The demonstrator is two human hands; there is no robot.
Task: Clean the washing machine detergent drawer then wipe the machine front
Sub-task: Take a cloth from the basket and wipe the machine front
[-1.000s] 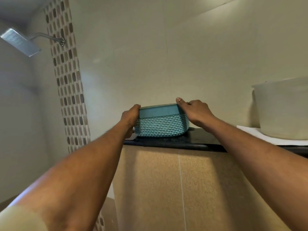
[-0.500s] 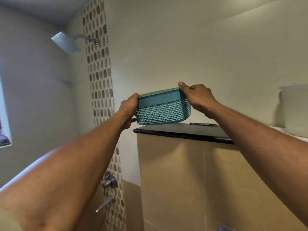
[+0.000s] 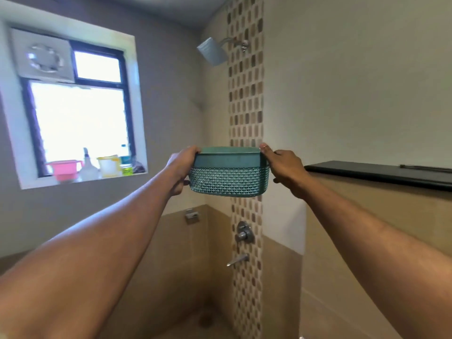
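The teal basket [image 3: 228,173] is clasped level between left hand [image 3: 182,167] and right hand [image 3: 285,167], one at each end, likely so nothing spills.

A shower head [image 3: 212,51] hangs above a wall tap [image 3: 236,260].

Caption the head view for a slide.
Both hands, left and right, hold a teal basket in the air beside a dark ledge.

Overexposed window [image 3: 78,123] lights the room; edges bow, sill items perhaps motion-blurred.
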